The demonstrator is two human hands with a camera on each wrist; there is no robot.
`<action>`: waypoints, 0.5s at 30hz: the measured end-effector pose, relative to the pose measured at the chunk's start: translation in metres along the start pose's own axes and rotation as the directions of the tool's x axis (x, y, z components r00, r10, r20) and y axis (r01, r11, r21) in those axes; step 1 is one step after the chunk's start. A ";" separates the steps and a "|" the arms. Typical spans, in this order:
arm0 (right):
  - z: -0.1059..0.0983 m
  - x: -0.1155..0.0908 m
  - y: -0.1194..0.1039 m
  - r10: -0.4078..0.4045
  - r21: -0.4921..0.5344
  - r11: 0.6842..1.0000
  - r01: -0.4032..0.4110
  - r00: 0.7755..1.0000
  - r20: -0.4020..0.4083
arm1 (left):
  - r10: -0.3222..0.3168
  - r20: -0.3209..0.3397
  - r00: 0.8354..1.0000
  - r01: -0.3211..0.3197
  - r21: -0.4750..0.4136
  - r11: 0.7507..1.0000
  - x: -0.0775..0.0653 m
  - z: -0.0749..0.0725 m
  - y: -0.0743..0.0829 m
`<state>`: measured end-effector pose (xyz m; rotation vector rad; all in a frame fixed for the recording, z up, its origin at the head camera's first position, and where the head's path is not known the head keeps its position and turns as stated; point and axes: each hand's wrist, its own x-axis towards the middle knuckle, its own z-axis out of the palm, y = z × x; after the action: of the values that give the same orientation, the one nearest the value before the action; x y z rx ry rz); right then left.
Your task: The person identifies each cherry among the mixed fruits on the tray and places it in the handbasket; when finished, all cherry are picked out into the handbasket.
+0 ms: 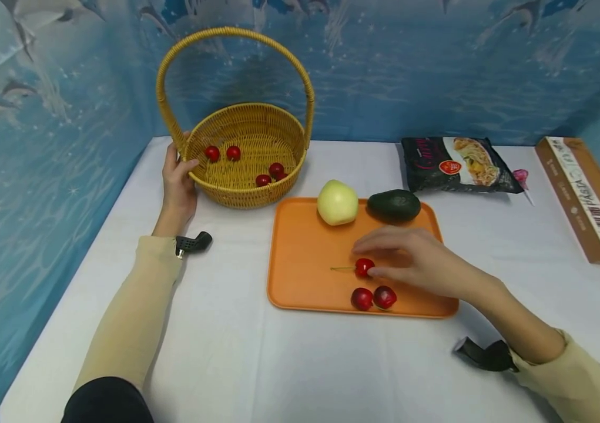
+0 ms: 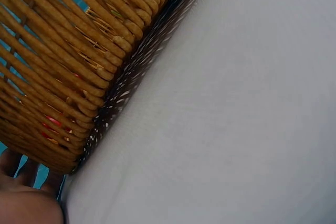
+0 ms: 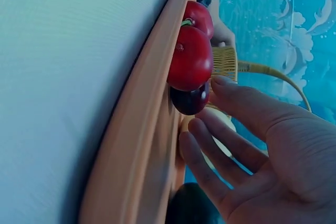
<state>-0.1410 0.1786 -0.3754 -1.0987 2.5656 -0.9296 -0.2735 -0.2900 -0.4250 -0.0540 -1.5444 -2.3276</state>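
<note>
My left hand (image 1: 179, 182) grips the left rim of a yellow wicker basket (image 1: 241, 197), thumb at the rim and fingers along its outer side. Inside the basket lie several red cherries (image 1: 233, 153). Over an orange tray (image 1: 300, 264), my right hand (image 1: 416, 261) reaches in from the right, thumb and fingers apart. Its thumb tip is right at a cherry (image 1: 364, 268) whose stem points left. Two more cherries (image 1: 362, 299) sit together by the tray's front edge. In the right wrist view, the dark cherry (image 3: 190, 99) shows beside the thumb, partly behind a nearer cherry (image 3: 191, 61).
A pale green apple (image 1: 337, 203) and an avocado (image 1: 394, 205) lie along the tray's back edge. Behind stand a black food packet (image 1: 461, 164) and a pink-wrapped lollipop (image 1: 520, 177). A long brown box (image 1: 587, 200) lies at the right on the white-covered table (image 1: 225, 329).
</note>
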 end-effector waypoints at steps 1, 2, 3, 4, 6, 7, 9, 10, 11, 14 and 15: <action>0.001 0.001 0.000 -0.007 0.004 1.000 0.007 1.000 0.005 | 0.000 -0.002 1.000 0.000 -0.002 1.000 0.000 -0.001 0.001; 0.002 0.002 0.001 -0.014 0.006 1.000 0.014 1.000 0.013 | 0.001 -0.004 1.000 -0.001 -0.006 1.000 0.000 -0.002 0.002; 0.002 0.002 0.002 -0.020 0.006 1.000 0.019 1.000 0.021 | 0.000 -0.004 1.000 0.000 -0.010 1.000 0.000 -0.003 0.002; 0.003 0.002 0.003 -0.022 0.004 1.000 0.022 0.999 0.028 | 0.002 -0.003 1.000 -0.002 -0.005 1.000 0.000 -0.003 0.002; 0.005 0.002 0.004 -0.019 -0.002 1.000 0.019 0.999 0.043 | 0.003 0.002 1.000 -0.003 0.001 1.000 0.000 -0.004 0.002; 0.005 0.002 0.005 -0.014 -0.003 1.000 0.014 0.999 0.048 | 0.004 0.008 1.000 -0.004 0.004 1.000 0.000 -0.004 0.001; 0.006 0.001 0.006 -0.006 -0.009 1.000 0.007 0.999 0.048 | 0.003 0.019 1.000 -0.003 0.012 1.000 0.000 -0.004 0.002; 0.007 0.000 0.006 0.000 -0.010 1.000 0.001 0.999 0.048 | 0.004 0.024 1.000 -0.004 0.021 1.000 0.000 -0.003 0.001; 0.007 0.000 0.006 0.003 -0.010 1.000 -0.003 0.999 0.047 | 0.003 0.027 1.000 -0.004 0.023 1.000 0.000 -0.003 0.000; 0.007 -0.001 0.006 0.008 -0.019 1.000 -0.007 0.999 0.042 | 0.006 0.039 0.999 -0.008 0.034 0.999 0.000 -0.002 0.000; 0.007 0.000 0.006 0.009 -0.022 1.000 -0.008 0.999 0.041 | 0.006 0.043 0.999 -0.008 0.039 0.999 0.000 -0.002 0.000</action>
<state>-0.1411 0.1786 -0.3850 -1.0996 2.5514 -0.8702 -0.2736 -0.2922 -0.4259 -0.1007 -1.6070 -2.3042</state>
